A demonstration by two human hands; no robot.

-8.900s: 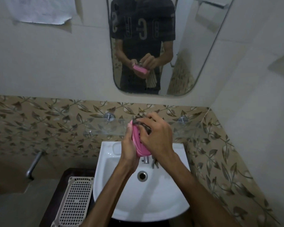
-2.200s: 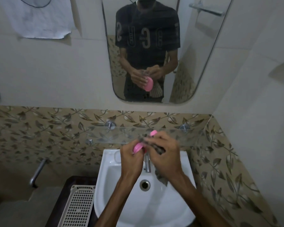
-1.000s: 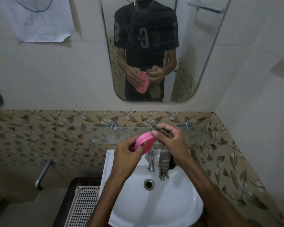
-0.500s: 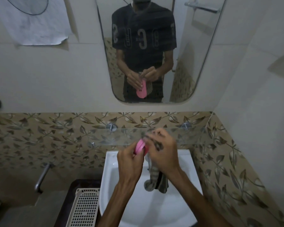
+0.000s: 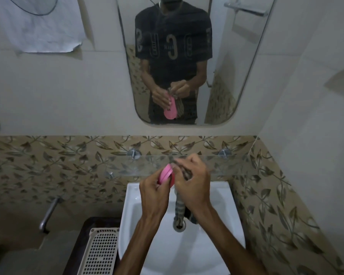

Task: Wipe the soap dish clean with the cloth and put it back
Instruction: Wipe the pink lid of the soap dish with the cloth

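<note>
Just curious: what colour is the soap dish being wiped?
Pink; the soap dish shows best in the head view.

The left hand (image 5: pixel 154 192) grips the pink soap dish (image 5: pixel 166 176) on edge above the white sink (image 5: pixel 216 245). The right hand (image 5: pixel 193 184) pinches the cloth (image 5: pixel 180 210) against the dish, and the cloth's loose end hangs down toward the drain (image 5: pixel 179 225). Just behind the hands runs a glass shelf (image 5: pixel 222 165). The mirror (image 5: pixel 236 66) above repeats both hands (dish underside outward). A white slotted basket (image 5: pixel 101 253) stands left of the sink.
</note>
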